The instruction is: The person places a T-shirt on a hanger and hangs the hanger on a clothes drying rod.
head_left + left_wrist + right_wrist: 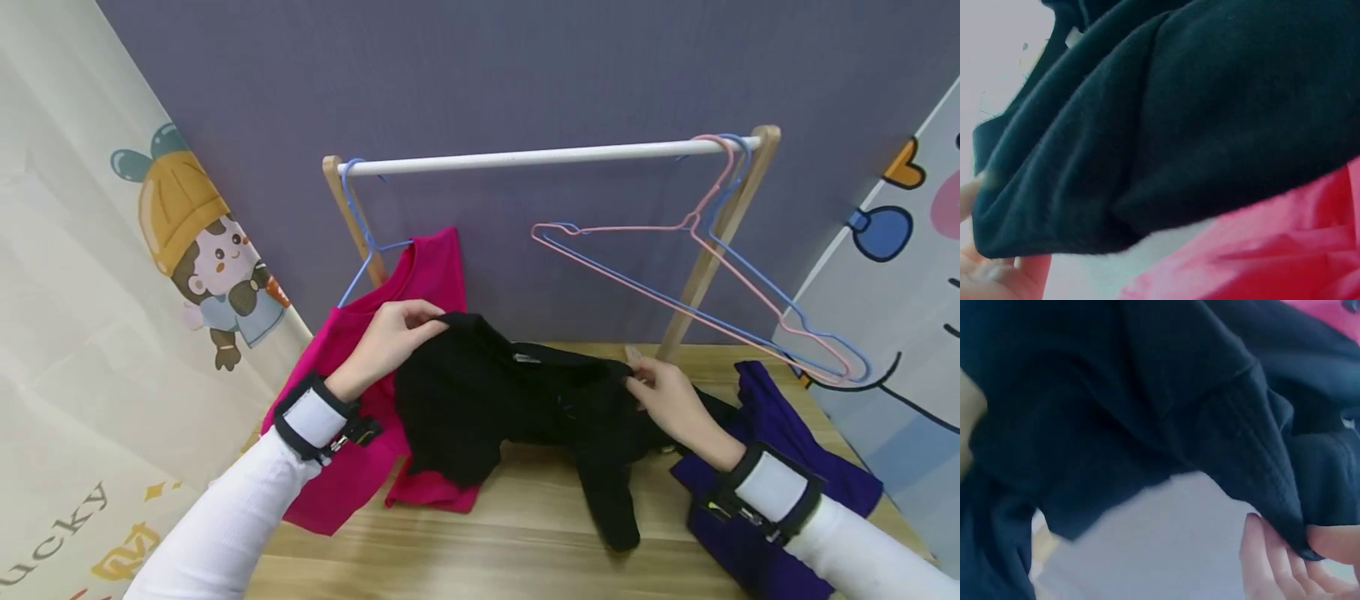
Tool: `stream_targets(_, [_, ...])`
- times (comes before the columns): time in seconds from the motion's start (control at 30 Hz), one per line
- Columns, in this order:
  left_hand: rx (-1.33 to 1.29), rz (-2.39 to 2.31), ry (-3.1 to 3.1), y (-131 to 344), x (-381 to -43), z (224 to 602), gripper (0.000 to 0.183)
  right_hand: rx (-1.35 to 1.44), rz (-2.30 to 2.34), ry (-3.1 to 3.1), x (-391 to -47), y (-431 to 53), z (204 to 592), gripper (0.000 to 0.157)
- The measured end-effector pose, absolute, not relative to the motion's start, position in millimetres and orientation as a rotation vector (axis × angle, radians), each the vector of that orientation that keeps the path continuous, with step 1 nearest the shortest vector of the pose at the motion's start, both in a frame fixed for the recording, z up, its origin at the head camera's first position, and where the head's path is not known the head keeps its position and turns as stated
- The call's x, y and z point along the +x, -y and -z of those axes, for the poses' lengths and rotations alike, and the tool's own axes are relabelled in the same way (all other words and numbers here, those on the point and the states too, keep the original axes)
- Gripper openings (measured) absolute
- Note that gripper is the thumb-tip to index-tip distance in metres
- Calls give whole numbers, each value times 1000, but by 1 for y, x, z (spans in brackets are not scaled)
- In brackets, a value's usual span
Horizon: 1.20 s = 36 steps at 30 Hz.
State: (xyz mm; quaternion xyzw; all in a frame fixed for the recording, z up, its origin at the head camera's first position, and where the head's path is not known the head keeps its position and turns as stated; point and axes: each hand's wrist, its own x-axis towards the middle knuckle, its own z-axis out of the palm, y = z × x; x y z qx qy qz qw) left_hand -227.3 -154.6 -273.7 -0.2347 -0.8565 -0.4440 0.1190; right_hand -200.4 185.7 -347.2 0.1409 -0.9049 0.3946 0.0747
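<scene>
A black long-sleeved garment [465,392] is held up between both hands, its neck opening and small label facing up. My left hand [390,337] pinches its left upper edge between thumb and fingers. At the other end my right hand [667,400] pinches the right upper edge, thumb over the cloth in the right wrist view. One black sleeve [609,496] hangs down over the table. Behind the left hand, a bright pink garment [330,467] hangs from a blue hanger [352,204], its lower part spread near the table.
A white rail [525,157] on wooden posts [693,275] spans the back. A pink hanger [637,227] and another blue hanger [795,308] hang at its right end. A dark purple garment [795,442] lies on the wooden table [450,558] under the right forearm. A printed curtain [112,333] stands left.
</scene>
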Motion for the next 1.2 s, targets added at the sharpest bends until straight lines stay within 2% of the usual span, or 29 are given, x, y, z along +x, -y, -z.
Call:
stream_targets(0.23, [-771,1260,2605,164,-226,280,15,493,-1111,2750,-209,-210,325,21])
stream_targets(0.4, [-873,1215,2695,164,-226,287,18,482,-1139,2873,-210,-230,317,30])
stream_targets(0.6, [-942,1210,2750,159,-228,299,17,541,-1046,2953,-211,-250,314,26])
stream_targets(0.77, [-969,1211,2775,151,-229,309,21,577,-1056,2950,-212,-258,321,19])
stream_targets(0.97, [-993,1195,2833,138,-226,319,31,624,-1094,2994,-212,-260,340,26])
stream_targets(1.2, [-1026,1170,2808,127,-224,329,26,656,-1083,2986,-207,-255,361,18])
